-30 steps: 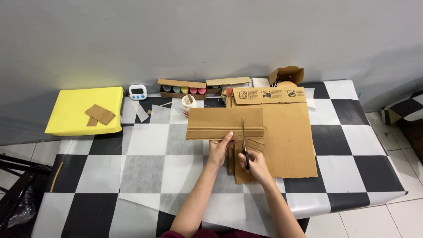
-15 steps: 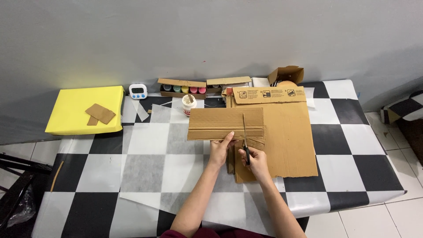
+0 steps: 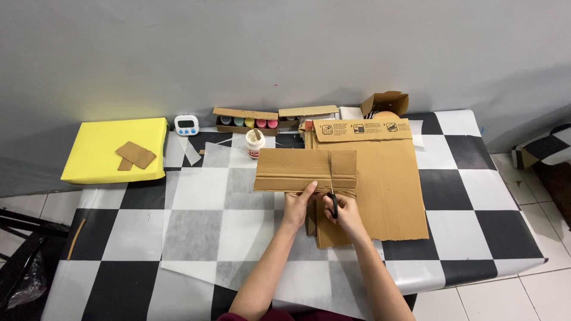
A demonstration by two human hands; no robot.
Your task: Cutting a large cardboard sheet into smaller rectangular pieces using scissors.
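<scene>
Forearms: both reach up from the bottom edge over the checkered table [image 3: 476, 220], which is covered in black and white squares.
Left hand [image 3: 295, 205]: fingers closed in a pinch on the near edge of the cardboard strip [image 3: 291, 170], thumb on top.
Right hand [image 3: 345, 214]: clamped around the dark handles of the scissors [image 3: 333, 202], just beside the left hand.
Scissors: blades point away from the person, up into the strip along a thin cut line near its right end.
Cardboard strip: long, brown, lying crosswise, its right part over the large cardboard sheet [image 3: 386, 184].
Large cardboard sheet: flat on the table, with a printed flap folded along its far edge.
White paper sheets [image 3: 202, 238]: spread under the cardboard and to its left.
Small white jar [image 3: 256, 143]: upright just beyond the strip.
Box of paint pots [image 3: 247, 120]: at the far edge by the wall, coloured lids in a row.
Small timer [image 3: 187, 125]: white, left of the paint box.
Yellow block [image 3: 101, 160]: far left, with two cardboard scraps [image 3: 135, 156] on top.
Open small carton [image 3: 386, 104]: at the far right by the wall.
</scene>
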